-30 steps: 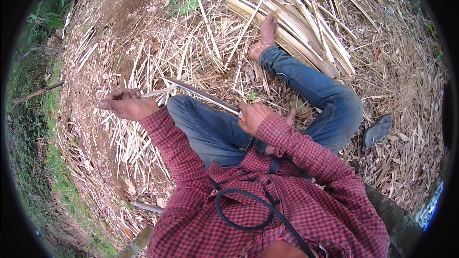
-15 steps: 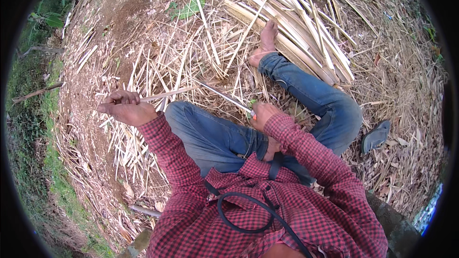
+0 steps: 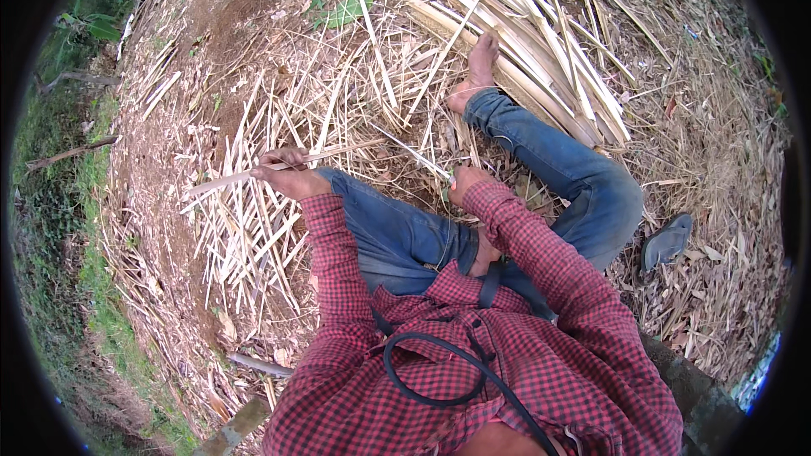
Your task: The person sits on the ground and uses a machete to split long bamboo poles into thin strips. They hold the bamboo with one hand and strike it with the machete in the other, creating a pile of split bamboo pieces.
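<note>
My left hand point(image 3: 285, 176) is closed round a flat, pale bamboo strip point(image 3: 348, 148), in front of my bent left knee. One end of the strip sticks out past the fingers to the left, and the other points right. In my right hand point(image 3: 470, 185), low between my legs, is a knife point(image 3: 414, 151); its long thin blade slants up and to the left. The blade tip lies close to the strip's right end, and I cannot tell whether they touch. My fingers cover most of the knife's handle.
A heap of cut strips point(image 3: 245, 241) lies left of my knee. Longer split pieces point(image 3: 549, 59) are bundled at the far right, by my bare foot point(image 3: 476, 76). A dark sandal point(image 3: 665, 242) rests on the right. A green leaf point(image 3: 348, 8) lies among litter at the back.
My left hand has moved right, toward the knee, and more of the strip now shows left of it. The knife stays in my right hand, its blade raised slightly.
</note>
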{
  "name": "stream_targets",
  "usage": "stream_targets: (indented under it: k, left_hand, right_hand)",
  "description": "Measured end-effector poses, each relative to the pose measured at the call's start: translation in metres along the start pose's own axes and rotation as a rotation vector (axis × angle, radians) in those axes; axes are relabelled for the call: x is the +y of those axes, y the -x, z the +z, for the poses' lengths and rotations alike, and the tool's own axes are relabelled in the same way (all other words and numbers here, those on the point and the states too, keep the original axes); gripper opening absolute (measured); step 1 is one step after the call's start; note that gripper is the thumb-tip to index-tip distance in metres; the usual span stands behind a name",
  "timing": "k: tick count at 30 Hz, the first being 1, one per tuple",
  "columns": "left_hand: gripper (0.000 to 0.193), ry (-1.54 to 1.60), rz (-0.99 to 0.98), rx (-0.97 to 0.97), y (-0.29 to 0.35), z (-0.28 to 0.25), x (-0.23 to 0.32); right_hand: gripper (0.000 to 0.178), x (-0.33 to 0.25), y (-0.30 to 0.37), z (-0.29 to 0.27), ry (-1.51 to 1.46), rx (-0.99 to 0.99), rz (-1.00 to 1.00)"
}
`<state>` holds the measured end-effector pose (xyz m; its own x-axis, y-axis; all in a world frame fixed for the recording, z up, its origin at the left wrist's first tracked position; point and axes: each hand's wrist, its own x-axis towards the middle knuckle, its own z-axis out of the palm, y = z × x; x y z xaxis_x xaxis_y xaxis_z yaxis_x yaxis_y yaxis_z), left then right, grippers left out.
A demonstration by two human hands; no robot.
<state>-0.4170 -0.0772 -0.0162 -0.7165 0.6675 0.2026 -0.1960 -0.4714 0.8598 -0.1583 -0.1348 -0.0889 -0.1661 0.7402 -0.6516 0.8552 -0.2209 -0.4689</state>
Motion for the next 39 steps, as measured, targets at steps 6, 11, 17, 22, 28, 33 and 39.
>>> stream_targets:
  k: [6,11,17,22,28,33,39]
  left_hand:
    - [0.052,0.114,0.193,-0.155,-0.031,0.046,0.103]
    - [0.048,0.173,-0.074,-0.313,-0.057,0.047,0.142]
    - [0.047,0.171,-0.586,-0.448,-0.050,0.050,0.090]
    - [0.043,0.274,-0.837,-0.411,-0.033,0.057,0.045]
    - [0.042,0.290,-0.920,-0.392,-0.026,0.055,0.020]
    - [0.041,0.265,-0.980,-0.377,-0.019,0.058,0.003]
    - [0.045,0.360,-1.129,-0.396,-0.012,0.049,-0.031]
  right_hand:
    - [0.040,0.001,-0.009,0.003,-0.043,0.007,0.004]
    - [0.045,0.009,0.004,0.005,-0.446,0.181,-0.199]
    - [0.037,-0.038,0.053,-0.044,-0.953,-0.028,-0.491]
    - [0.038,-0.036,0.057,-0.019,-1.068,-0.112,-0.645]
    - [0.033,-0.029,0.057,-0.008,-1.129,-0.142,-0.535]
    - [0.031,-0.024,0.063,-0.012,-1.165,-0.187,-0.509]
    - [0.033,-0.015,0.059,-0.010,-1.202,-0.292,-0.462]
